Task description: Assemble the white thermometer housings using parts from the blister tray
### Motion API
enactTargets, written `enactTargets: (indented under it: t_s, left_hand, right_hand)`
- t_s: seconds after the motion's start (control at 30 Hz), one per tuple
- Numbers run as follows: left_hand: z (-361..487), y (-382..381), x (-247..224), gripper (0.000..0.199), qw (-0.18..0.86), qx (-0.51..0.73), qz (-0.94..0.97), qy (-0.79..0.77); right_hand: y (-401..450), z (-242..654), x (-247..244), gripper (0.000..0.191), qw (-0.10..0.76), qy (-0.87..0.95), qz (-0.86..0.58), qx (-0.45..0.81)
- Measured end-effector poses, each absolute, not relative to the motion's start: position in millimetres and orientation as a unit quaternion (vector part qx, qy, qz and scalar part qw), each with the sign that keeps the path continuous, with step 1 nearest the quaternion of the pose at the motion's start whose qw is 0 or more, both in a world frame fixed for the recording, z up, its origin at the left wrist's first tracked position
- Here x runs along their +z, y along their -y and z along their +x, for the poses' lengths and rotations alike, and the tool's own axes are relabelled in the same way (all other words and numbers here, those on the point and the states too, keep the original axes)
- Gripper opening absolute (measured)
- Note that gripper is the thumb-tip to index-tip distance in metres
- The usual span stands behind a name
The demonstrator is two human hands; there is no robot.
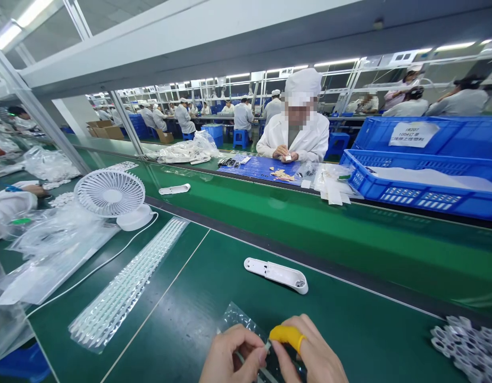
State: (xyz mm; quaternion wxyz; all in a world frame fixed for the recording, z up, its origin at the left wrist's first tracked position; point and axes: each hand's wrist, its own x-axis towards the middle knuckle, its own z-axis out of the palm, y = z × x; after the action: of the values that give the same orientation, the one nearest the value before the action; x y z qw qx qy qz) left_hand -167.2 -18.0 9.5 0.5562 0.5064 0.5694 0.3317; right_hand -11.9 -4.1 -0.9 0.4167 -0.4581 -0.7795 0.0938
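Observation:
At the near edge of the table, my left hand (233,355) and my right hand (309,351) meet, fingertips almost touching. A yellow finger cot covers one finger of my right hand. Both hands pinch a small pale piece (267,345), too small to name. Under them lies a clear plastic strip (240,316), mostly covered by my fingers. Beyond my hands, a long white plastic housing (275,274) rests on the green tabletop, its hollow side up.
A white desk fan (110,193) stands left, its cable crossing the table beside a clear sheet of strips (130,282). White ring-shaped parts (469,340) lie right. Past the green conveyor belt (238,199), which carries another white housing (174,189), sit a co-worker (295,122) and a blue crate (421,183).

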Motion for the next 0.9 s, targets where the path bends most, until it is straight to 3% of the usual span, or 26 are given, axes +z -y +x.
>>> enactTargets:
  t_s: [0.27, 0.4, 0.6, 0.9]
  left_hand:
    - [-167.6, 14.0, 17.4, 0.024, 0.549, 0.372, 0.430, -0.612]
    - [-166.2, 15.3, 13.8, 0.022, 0.545, 0.371, 0.452, -0.600]
    - [-168.8, 15.4, 9.2, 0.019, 0.544, 0.356, 0.493, -0.578]
    - [-166.7, 16.9, 8.0, 0.022, 0.539, 0.357, 0.470, -0.600]
  right_hand:
    - [-21.9, 4.9, 20.2, 0.015, 0.325, 0.805, -0.477, 0.134]
    - [-8.2, -8.1, 17.4, 0.011, 0.329, 0.810, -0.466, 0.133]
    - [1.4, -22.0, 7.7, 0.026, 0.344, 0.813, -0.466, 0.062]
    - [-17.0, -6.2, 18.2, 0.022, 0.368, 0.765, -0.506, 0.151]
